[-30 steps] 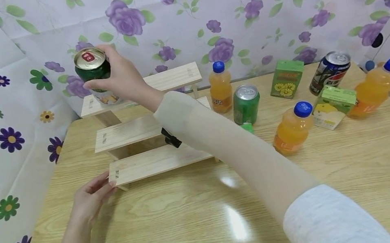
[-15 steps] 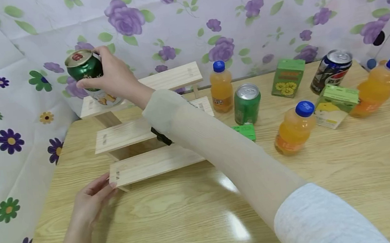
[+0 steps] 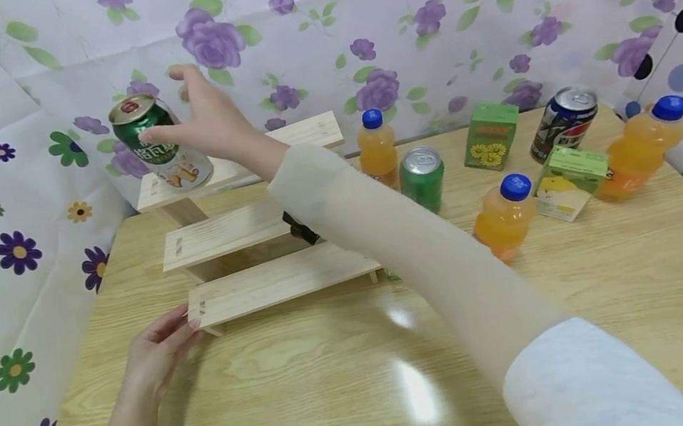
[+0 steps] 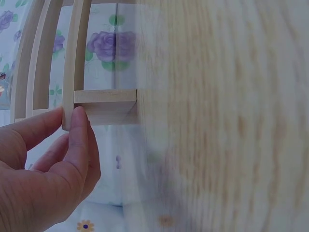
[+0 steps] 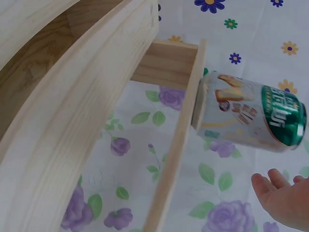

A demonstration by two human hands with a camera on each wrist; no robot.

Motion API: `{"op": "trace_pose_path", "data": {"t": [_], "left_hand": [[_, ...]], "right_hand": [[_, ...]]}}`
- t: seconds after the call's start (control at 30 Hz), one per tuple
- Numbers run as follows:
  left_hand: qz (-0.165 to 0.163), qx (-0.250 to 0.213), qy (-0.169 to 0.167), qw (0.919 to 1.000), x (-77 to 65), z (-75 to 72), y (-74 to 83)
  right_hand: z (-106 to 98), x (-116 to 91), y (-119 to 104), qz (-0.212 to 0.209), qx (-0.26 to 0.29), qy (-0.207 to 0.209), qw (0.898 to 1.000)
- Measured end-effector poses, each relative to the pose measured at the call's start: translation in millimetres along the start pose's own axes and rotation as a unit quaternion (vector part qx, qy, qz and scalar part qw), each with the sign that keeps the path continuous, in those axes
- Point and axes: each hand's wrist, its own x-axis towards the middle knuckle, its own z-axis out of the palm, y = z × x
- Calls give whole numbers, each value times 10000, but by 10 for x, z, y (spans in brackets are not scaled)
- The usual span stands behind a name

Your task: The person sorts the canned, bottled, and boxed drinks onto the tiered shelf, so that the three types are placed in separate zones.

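Observation:
A green and white drink can (image 3: 180, 171) stands at the left end of the top board of a three-step wooden rack (image 3: 285, 278). My right hand (image 3: 209, 119) is just right of the can with thumb and fingers spread. In the head view the thumb overlaps the can; in the right wrist view a gap shows between the fingers (image 5: 273, 186) and the can (image 5: 241, 111). Down at the lowest board, my left hand (image 3: 155, 352) pinches its left end between thumb and fingers, as the left wrist view shows on the board's edge (image 4: 69, 92).
Right of the rack stand orange drink bottles (image 3: 504, 220), a green can (image 3: 423, 180), a dark blue can (image 3: 565, 122), a green carton (image 3: 490, 136) and a tilted pear carton (image 3: 571, 183). Flowered cloth (image 3: 319, 43) hangs behind and to the left.
The can has come down upright onto the top board, leaning before. My right hand has let go of it and spread its fingers, shifting slightly right. My left hand has stayed put.

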Motion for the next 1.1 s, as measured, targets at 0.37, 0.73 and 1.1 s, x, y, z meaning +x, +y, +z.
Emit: {"op": "trace_pose_path", "data": {"t": [0.37, 0.73, 1.1], "left_hand": [[49, 6, 37, 10000, 26, 29, 81], [-67, -78, 74, 9999, -35, 1, 65], [86, -116, 88, 9999, -43, 2, 28]], "right_hand": [[-465, -403, -45, -390, -342, 378, 9979], [-801, -1056, 18, -207, 179, 837, 9961], [-971, -1555, 468, -144, 498, 1121, 9923]]}}
